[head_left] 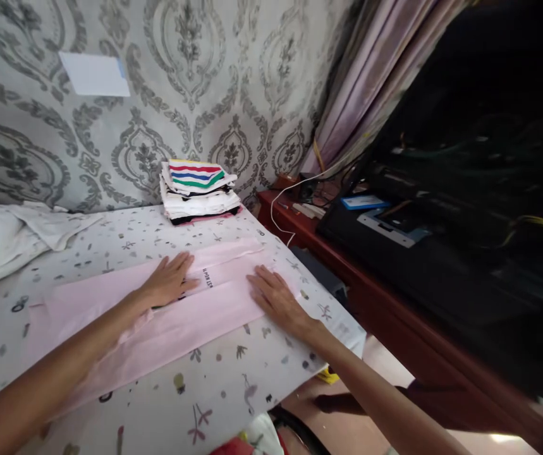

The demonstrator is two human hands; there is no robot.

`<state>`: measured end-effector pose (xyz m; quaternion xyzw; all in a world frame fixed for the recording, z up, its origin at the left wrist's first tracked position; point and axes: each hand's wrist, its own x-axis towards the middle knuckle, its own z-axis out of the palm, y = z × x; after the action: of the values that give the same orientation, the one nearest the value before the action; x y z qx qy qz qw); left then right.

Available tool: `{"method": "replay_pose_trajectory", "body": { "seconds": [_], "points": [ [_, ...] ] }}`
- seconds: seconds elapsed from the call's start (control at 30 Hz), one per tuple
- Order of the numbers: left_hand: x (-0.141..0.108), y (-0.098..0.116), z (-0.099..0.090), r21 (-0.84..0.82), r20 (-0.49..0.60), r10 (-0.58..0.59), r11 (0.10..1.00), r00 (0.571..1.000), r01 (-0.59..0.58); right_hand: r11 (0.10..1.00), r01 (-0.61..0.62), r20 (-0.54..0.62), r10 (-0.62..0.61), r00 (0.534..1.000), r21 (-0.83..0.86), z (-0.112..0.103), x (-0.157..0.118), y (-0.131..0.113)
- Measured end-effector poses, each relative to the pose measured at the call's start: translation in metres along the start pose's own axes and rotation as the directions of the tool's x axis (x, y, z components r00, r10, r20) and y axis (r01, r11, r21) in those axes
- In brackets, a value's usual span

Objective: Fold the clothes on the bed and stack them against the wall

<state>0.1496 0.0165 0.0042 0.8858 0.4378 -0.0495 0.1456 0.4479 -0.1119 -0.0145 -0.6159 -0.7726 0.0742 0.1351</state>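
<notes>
A pink garment [224,306] lies lengthwise on a white patterned sheet [233,385], its long sides folded inward, with dark lettering near its middle. My left hand [169,279] rests flat on the garment, left of the lettering, fingers extended. On the garment's right end lies my right hand [278,300], palm down with its fingers stretched out. Neither hand grips anything.
A stack of folded clothes [200,193] stands by the patterned wall. White cloth [19,240] lies at the left. On the right are a dark red desk [370,278], a white cable [274,212] and a large black object [465,189].
</notes>
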Motion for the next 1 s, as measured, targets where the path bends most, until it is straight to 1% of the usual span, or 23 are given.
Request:
{"method": "replay_pose_trajectory", "body": {
  "seconds": [0.1,0.23,0.33,0.43,0.5,0.6,0.67,0.77,0.83,0.93,1.0],
  "points": [
    [0.034,0.033,0.001,0.001,0.012,0.086,0.996,0.996,-0.086,0.996,-0.081,-0.091,0.079,0.993,-0.021,0.001,-0.003,0.029],
    [0.082,0.078,0.006,0.018,-0.028,0.181,0.983,0.983,-0.18,0.991,-0.135,-0.186,0.132,0.974,-0.003,0.005,-0.001,0.06],
    [0.112,0.107,0.008,0.024,-0.044,0.216,0.976,0.976,-0.215,0.988,-0.15,-0.215,0.152,0.965,0.026,0.004,0.008,0.07],
    [0.132,0.125,0.008,0.004,-0.059,0.236,0.972,0.97,-0.237,0.986,-0.157,-0.222,0.165,0.961,0.055,0.0,0.022,0.069],
    [0.139,0.129,0.007,-0.033,-0.071,0.242,0.969,0.968,-0.245,0.979,-0.193,-0.212,0.202,0.956,0.062,-0.002,0.031,0.067],
    [0.14,0.126,0.005,-0.135,-0.091,0.24,0.959,0.967,-0.251,0.966,-0.256,-0.18,0.256,0.95,0.024,-0.001,0.038,0.065],
    [0.137,0.125,0.004,-0.167,-0.085,0.225,0.957,0.971,-0.236,0.966,-0.258,-0.173,0.254,0.952,-0.001,0.001,0.037,0.066],
    [0.128,0.125,0.0,-0.117,-0.047,0.246,0.961,0.968,-0.25,0.97,-0.241,-0.185,0.239,0.953,0.009,0.004,0.036,0.07],
    [0.122,0.124,-0.004,-0.118,-0.025,0.246,0.962,0.969,-0.247,0.974,-0.228,-0.2,0.226,0.953,0.013,0.006,0.039,0.074],
    [0.115,0.121,-0.006,-0.161,-0.027,0.23,0.959,0.973,-0.231,0.974,-0.212,-0.244,0.187,0.952,-0.081,0.008,0.045,0.079],
    [0.111,0.119,-0.006,-0.166,-0.058,0.215,0.961,0.975,-0.222,0.963,-0.23,-0.247,0.19,0.95,-0.141,0.007,0.047,0.081]
  ]
}}
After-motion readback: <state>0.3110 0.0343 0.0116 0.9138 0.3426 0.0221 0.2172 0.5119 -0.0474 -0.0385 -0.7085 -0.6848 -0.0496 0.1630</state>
